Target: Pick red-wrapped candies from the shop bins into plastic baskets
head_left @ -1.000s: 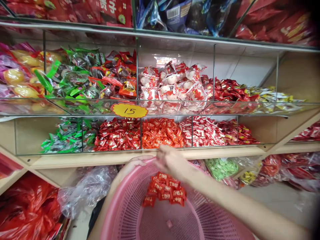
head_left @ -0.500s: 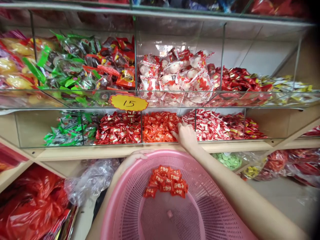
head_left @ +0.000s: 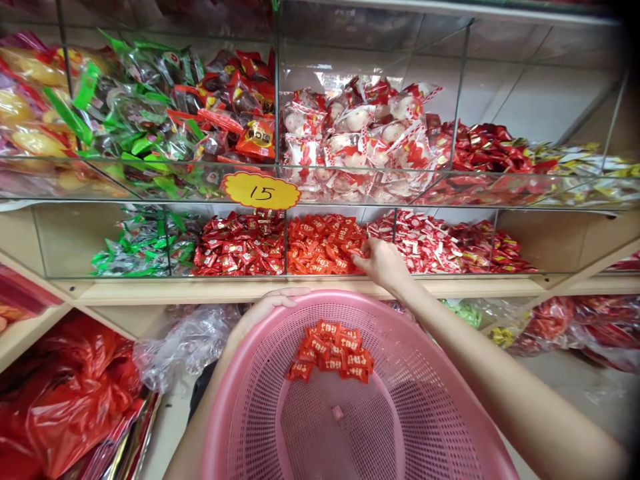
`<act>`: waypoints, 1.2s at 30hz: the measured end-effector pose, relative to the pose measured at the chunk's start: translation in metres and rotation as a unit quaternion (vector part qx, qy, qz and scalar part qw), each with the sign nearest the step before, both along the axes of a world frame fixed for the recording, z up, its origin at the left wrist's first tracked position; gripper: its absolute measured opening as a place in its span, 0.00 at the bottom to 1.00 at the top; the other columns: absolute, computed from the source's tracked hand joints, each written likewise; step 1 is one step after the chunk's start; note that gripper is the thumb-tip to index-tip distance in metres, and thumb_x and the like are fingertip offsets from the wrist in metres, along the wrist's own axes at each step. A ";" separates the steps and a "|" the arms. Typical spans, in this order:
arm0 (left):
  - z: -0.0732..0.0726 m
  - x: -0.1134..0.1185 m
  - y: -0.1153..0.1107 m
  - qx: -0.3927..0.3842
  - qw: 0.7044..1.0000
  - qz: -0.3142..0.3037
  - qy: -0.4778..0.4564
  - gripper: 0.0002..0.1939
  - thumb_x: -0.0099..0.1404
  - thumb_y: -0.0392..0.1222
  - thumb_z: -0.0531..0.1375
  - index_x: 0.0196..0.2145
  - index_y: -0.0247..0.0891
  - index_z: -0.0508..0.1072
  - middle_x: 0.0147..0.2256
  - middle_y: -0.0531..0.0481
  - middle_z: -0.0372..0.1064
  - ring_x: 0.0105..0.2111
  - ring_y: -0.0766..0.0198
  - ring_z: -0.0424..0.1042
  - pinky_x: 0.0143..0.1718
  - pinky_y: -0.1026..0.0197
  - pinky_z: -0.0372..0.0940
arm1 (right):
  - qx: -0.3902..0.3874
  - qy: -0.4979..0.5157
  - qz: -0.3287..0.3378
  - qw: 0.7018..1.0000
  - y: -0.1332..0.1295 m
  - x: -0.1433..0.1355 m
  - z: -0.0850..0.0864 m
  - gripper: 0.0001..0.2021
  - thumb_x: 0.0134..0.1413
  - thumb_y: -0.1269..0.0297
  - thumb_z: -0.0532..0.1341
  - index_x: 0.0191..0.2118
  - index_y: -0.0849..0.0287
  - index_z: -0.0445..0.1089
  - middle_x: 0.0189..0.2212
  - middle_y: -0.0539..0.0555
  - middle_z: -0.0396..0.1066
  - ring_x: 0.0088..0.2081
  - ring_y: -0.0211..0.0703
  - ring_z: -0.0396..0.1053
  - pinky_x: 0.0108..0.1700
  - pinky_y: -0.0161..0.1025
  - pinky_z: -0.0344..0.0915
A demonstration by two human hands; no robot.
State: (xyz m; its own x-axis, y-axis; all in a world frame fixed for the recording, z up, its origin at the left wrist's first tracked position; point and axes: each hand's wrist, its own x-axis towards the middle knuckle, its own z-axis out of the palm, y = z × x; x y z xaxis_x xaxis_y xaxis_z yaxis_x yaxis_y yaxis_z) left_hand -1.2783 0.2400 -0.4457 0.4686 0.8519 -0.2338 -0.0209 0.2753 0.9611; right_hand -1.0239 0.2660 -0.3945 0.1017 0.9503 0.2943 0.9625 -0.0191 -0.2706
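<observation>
My left hand (head_left: 270, 308) grips the far left rim of a pink plastic basket (head_left: 227, 393), its fingers over the edge. A small heap of orange-red wrapped candies (head_left: 333, 350) lies inside on the far part of the basket's floor, with a tiny pale pink piece (head_left: 338, 413) nearer to me. Over the front of the lower shelf reaches my right hand (head_left: 386, 264), fingers curled in a pinch at the right side of a pile of matching orange-red candies (head_left: 323, 243). What sits between those fingertips is hidden.
Dark red candies (head_left: 240, 247) and red-and-white candies (head_left: 423, 240) flank the pile behind low clear panels. A yellow price tag (head_left: 261, 192) reading 15 hangs from the upper shelf. Red plastic bags (head_left: 75, 393) and a clear bag (head_left: 183, 343) lie below left.
My right hand has shifted slightly right, its fingers still at the orange-red pile. The view has tilted a little, so the shelves sit higher. My left hand stays on the basket rim.
</observation>
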 end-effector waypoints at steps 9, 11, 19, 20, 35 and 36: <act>-0.017 -0.006 0.008 0.021 0.999 -0.010 -0.022 0.23 0.51 0.33 0.56 0.46 0.40 0.75 0.49 0.50 0.71 0.55 0.56 0.62 0.59 0.57 0.48 | -0.067 0.119 0.210 0.968 -0.067 -0.035 0.003 0.09 0.53 0.58 0.57 0.28 0.58 0.64 0.19 0.47 0.63 0.21 0.35 0.56 0.25 0.33 0.50; -0.021 -0.007 0.009 0.019 0.999 -0.005 -0.029 0.23 0.51 0.34 0.57 0.46 0.40 0.75 0.50 0.50 0.70 0.55 0.56 0.62 0.59 0.57 0.47 | -0.127 0.108 0.243 0.956 -0.080 -0.056 -0.013 0.08 0.52 0.60 0.58 0.27 0.58 0.64 0.21 0.48 0.64 0.22 0.34 0.57 0.25 0.33 0.49; -0.022 -0.007 0.008 -0.010 0.999 -0.010 -0.037 0.24 0.51 0.35 0.57 0.47 0.39 0.74 0.52 0.50 0.69 0.55 0.54 0.62 0.59 0.57 0.48 | -0.229 0.001 0.321 0.919 -0.091 -0.095 -0.058 0.04 0.51 0.65 0.60 0.32 0.59 0.68 0.33 0.53 0.71 0.34 0.40 0.67 0.32 0.34 0.54; -0.021 -0.007 0.008 -0.011 0.999 -0.012 -0.034 0.24 0.51 0.35 0.57 0.48 0.39 0.74 0.52 0.50 0.69 0.55 0.54 0.62 0.59 0.56 0.48 | -0.230 -0.006 0.323 0.918 -0.091 -0.095 -0.061 0.04 0.51 0.66 0.60 0.33 0.59 0.68 0.34 0.54 0.71 0.35 0.40 0.67 0.33 0.35 0.55; -0.015 -0.005 0.010 0.023 1.000 -0.002 -0.001 0.20 0.48 0.33 0.58 0.39 0.42 0.78 0.52 0.53 0.68 0.57 0.54 0.58 0.59 0.57 0.48 | -0.043 0.027 0.152 0.987 -0.019 -0.035 0.013 0.08 0.55 0.62 0.56 0.40 0.58 0.68 0.28 0.52 0.70 0.28 0.38 0.65 0.30 0.33 0.55; -0.015 -0.005 0.010 0.009 1.000 0.002 -0.004 0.20 0.48 0.34 0.58 0.40 0.41 0.78 0.53 0.53 0.68 0.57 0.53 0.59 0.59 0.57 0.49 | -0.051 0.012 0.125 0.991 -0.010 -0.029 0.013 0.10 0.54 0.61 0.58 0.41 0.57 0.68 0.28 0.52 0.70 0.28 0.38 0.65 0.31 0.33 0.55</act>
State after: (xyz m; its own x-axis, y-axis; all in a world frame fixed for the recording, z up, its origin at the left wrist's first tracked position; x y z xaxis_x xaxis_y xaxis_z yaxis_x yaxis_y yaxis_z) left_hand -1.2830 0.2497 -0.4607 0.4667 0.8579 -0.2150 -0.0288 0.2577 0.9658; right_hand -1.0531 0.2555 -0.3819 -0.1350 0.9712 0.1965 0.9341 0.1908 -0.3017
